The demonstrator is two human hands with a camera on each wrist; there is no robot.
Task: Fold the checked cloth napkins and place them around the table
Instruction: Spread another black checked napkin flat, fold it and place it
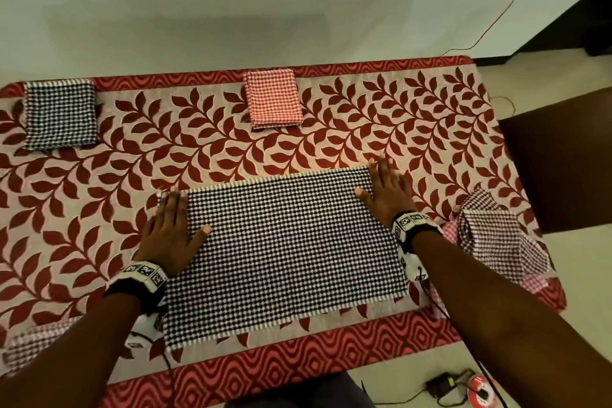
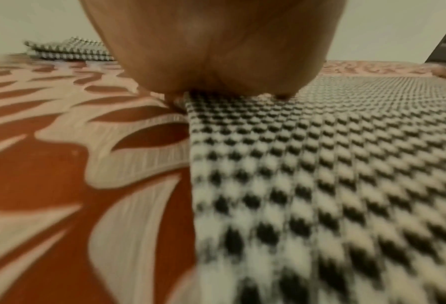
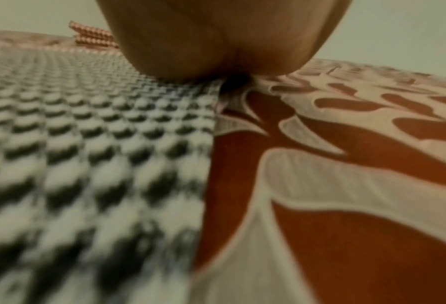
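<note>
black checked napkin: lies flat near the front edge of the surface, a long rectangle.
left hand: spread flat, presses its left end.
right hand: spread flat, presses its right end.
risk: if one palm slides, the ends can meet crooked.
folded napkins: lie at the far edge.

Head view: high above the table's near edge, facing forward and down, taking in the whole top and the far wall. Wrist views: almost on the surface, close behind each palm, facing the far edge. Shared by all three: the black checked napkin.
</note>
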